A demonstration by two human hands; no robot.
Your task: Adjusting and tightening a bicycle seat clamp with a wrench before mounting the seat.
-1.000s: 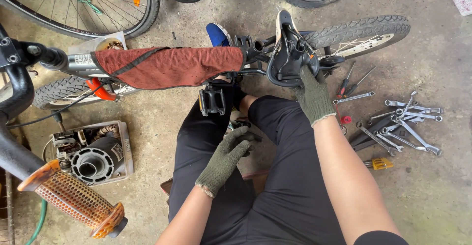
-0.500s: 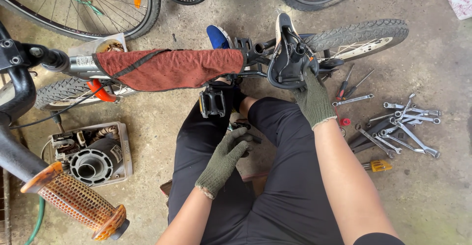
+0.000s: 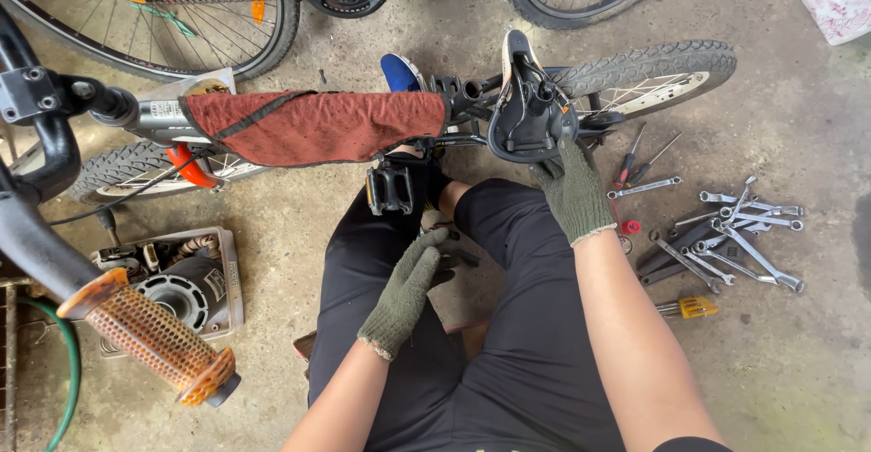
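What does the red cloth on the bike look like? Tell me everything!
The red cloth is a worn, fuzzy, rust-red rag draped lengthwise over the bike's top tube. Its edges look frayed, and a thin dark strap crosses its left end. It hangs loosely, between the handlebar side and the saddle. Neither gloved hand touches it.

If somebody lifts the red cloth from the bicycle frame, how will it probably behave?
The red cloth is draped over the frame and sags at its edges, so it is likely floppy and light. Its rough, towel-like surface probably grips rather than slips. A dark strap across it might hold it back.
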